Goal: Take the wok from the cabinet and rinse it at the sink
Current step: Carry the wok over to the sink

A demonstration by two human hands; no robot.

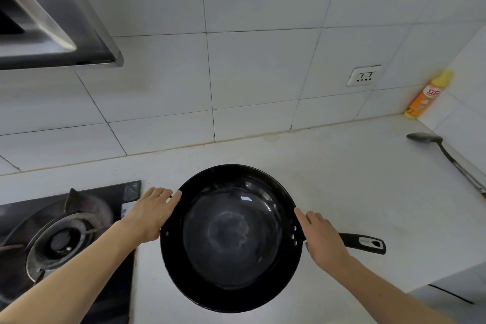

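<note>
Resting on or held just above the pale countertop (342, 179), the black wok (231, 237) was seen mouth-up between two bare hands, its long handle (365, 243) pointing to the person's right. Whether its base touched the counter could not be told. The left hand (152, 214) was laid against the wok's left rim, fingers fairly straight, with something thin, perhaps a small side loop, partly hidden beneath them; a true grasp could not be confirmed there. The right hand (323, 237) was set over the rim where the handle joins, and its fingers appeared curled around that joint. A faint whitish ring was visible in the bowl of the wok.

Beside the left arm, a gas burner (63, 239) was seen on its dark hob, with a range hood (52, 34) above. Farther right, a dark ladle (441, 152) lay on the counter and an orange bottle (426, 97) stood in the tiled corner, near a wall socket (364, 76).

The wok was judged to be out of the cabinet, with the rinse not yet begun. No sink was in view, so a firm two-handed lift and a carry toward it would be called for next.
</note>
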